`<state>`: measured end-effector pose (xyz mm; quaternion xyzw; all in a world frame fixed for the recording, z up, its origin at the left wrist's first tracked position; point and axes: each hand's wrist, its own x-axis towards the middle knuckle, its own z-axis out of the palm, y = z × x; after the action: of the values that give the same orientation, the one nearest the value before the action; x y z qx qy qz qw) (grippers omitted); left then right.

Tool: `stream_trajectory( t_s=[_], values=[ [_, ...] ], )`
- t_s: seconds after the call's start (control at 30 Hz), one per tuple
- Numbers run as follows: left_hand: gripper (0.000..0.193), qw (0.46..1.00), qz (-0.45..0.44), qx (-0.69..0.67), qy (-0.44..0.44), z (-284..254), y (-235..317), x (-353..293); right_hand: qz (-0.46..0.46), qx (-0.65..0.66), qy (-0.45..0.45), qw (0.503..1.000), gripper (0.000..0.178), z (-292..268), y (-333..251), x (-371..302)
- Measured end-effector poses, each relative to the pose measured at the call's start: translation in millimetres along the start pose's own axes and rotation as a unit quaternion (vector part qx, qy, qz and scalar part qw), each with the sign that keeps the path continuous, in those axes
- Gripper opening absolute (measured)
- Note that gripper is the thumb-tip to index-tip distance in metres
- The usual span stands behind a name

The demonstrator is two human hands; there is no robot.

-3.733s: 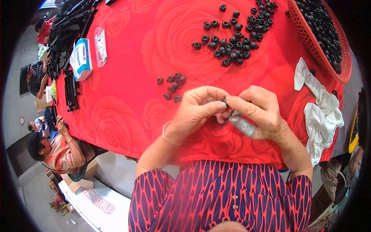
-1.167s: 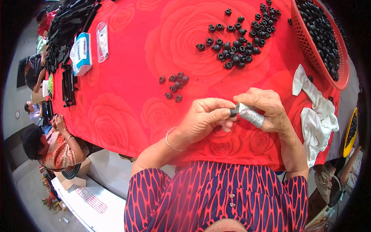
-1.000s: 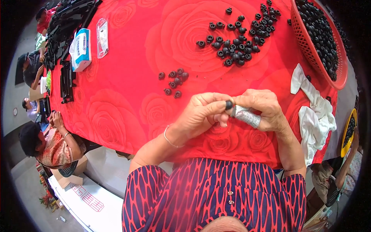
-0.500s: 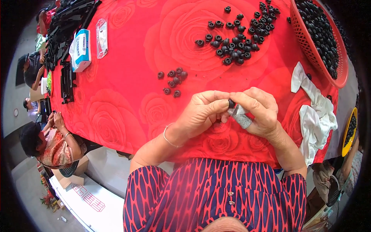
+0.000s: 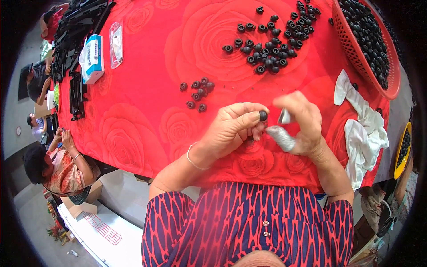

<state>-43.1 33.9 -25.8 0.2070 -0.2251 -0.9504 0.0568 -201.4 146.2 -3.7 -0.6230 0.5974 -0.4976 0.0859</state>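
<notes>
A small round black part (image 5: pixel 263 116) is pinched between the thumb and forefinger of my left hand (image 5: pixel 238 122). Beside it, my right hand (image 5: pixel 304 122) is apart from the part, thumb and fingers spread. Grey-white tape (image 5: pixel 281 139) wraps my right thumb, and another pale wrap shows on a finger. Motion blurs the right fingertips a little. Beyond my left hand lies a small group of the same knob-like black parts (image 5: pixel 200 92). A larger scattered heap of them (image 5: pixel 271 55) lies farther off on the red tablecloth (image 5: pixel 138 89).
A red basket (image 5: pixel 342 33) full of black parts stands at far right, with white cloth gloves (image 5: pixel 362 138) nearer. At left are a tissue pack (image 5: pixel 92 60), a clear plastic tray (image 5: pixel 116 46) and long black pieces (image 5: pixel 78 95). Another person (image 5: pixel 62 164) sits at the left edge.
My right hand has come away from the black part and its fingers have spread. The left hand keeps hold of the part, which is now more exposed.
</notes>
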Motion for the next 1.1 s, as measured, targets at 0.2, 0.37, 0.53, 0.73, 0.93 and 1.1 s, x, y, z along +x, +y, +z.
stream_trajectory(
  t_s=[0.2, 0.37, 0.53, 0.73, 0.93, 1.1],
  values=[
    [0.023, 1.0, 0.001, -0.011, -0.023, -1.4, 3.4, -0.5, 0.119, 0.1, -0.033, 0.987, 0.033, 3.7, 9.8, -7.9],
    [0.023, 1.0, 0.006, -0.002, -0.015, 0.1, 2.8, -0.4, 0.127, 0.111, -0.063, 0.984, 0.03, 0.3, 7.9, -4.3],
    [0.023, 1.0, 0.0, -0.001, -0.013, 1.3, 3.4, -0.7, 0.131, 0.126, -0.066, 0.981, 0.028, -0.6, 7.7, -3.9],
    [0.023, 1.0, 0.0, 0.005, -0.009, 1.0, 2.8, -0.8, 0.08, 0.104, -0.076, 0.988, 0.029, -1.6, 11.1, -3.2],
    [0.022, 1.0, -0.001, 0.004, -0.017, -0.2, 2.1, -0.5, 0.097, 0.119, -0.049, 0.987, 0.03, 2.5, 11.1, -5.6],
    [0.022, 1.0, -0.01, 0.006, -0.007, 1.9, 3.0, -1.3, 0.112, 0.121, -0.063, 0.984, 0.029, -0.2, 12.0, -6.4]
  ],
)
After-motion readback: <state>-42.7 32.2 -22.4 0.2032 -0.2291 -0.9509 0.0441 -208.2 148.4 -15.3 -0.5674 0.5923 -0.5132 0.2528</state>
